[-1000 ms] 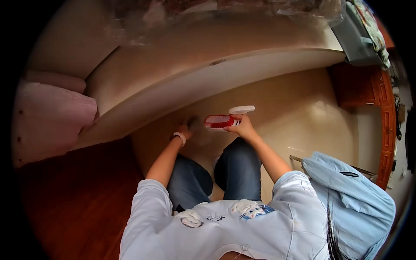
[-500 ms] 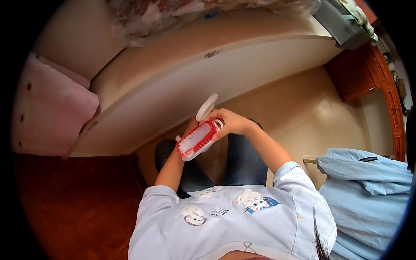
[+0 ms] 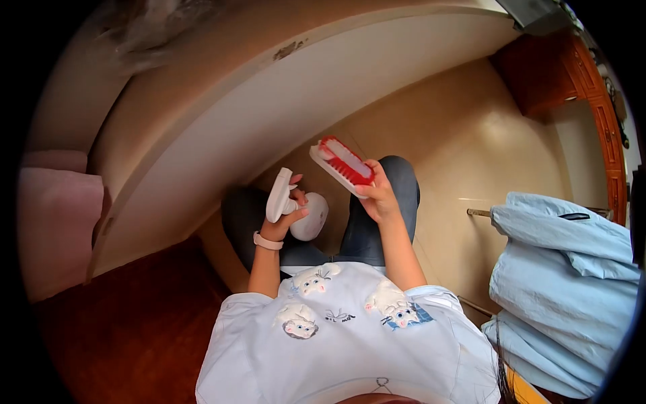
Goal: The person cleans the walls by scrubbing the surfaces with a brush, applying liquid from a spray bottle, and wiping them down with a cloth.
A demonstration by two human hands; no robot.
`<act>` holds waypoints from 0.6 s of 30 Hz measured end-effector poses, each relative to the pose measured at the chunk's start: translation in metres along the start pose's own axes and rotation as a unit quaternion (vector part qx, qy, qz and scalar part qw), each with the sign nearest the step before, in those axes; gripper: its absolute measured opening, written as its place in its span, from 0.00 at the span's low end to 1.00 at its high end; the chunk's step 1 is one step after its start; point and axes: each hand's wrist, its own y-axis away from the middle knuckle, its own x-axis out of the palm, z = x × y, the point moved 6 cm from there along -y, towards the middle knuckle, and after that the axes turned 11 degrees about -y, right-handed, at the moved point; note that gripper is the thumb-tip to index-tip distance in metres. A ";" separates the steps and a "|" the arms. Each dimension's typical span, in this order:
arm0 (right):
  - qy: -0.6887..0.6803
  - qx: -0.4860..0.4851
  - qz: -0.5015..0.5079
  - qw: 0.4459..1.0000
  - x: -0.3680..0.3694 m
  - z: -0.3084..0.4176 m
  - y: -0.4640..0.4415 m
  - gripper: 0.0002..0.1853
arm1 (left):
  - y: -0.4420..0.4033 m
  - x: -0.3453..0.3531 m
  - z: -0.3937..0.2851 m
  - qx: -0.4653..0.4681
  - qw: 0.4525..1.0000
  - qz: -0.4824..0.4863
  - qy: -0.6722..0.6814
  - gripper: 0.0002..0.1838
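Note:
My left hand (image 3: 291,214) is wrapped round the neck of a white spray bottle (image 3: 310,219), whose trigger head points up and away above my left thigh. In my right hand (image 3: 379,195) is a brush (image 3: 343,165) with a white back, a red rim and pale and red bristles. The bristle side faces up and to the right, and my fingers grip the brush at its near end. Brush and bottle are apart, the brush farther forward and to the right.
A long pale panel (image 3: 323,74) with a worn patch curves across in front of my knees. Pink fabric (image 3: 60,222) lies at the left. Light blue cloth (image 3: 565,289) hangs on a rail at the right. Wooden cabinets (image 3: 538,74) stand at the far right.
The spray bottle, earlier at my right hand, is now in my left hand. My right hand has moved right and turned the brush. The view has shifted, with the panel's worn patch farther left.

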 end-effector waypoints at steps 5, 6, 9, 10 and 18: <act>-0.056 -0.058 -0.019 0.997 0.009 -0.032 -0.012 0.41 | -0.014 0.010 0.002 -0.009 1.000 -0.005 -0.024 0.33; -0.068 -0.069 -0.003 0.995 0.015 -0.033 -0.016 0.44 | -0.022 0.007 -0.002 0.006 0.999 0.006 -0.038 0.32; -0.042 -0.004 -0.006 0.999 0.012 -0.033 -0.015 0.45 | -0.029 0.009 -0.014 0.019 0.996 0.035 -0.085 0.33; -0.039 0.001 -0.010 0.999 0.009 -0.034 -0.013 0.45 | -0.031 0.010 -0.017 0.025 0.995 0.038 -0.089 0.33; -0.015 0.018 0.076 0.997 0.028 -0.038 -0.007 0.43 | -0.019 0.019 -0.026 -0.034 0.999 -0.004 -0.037 0.25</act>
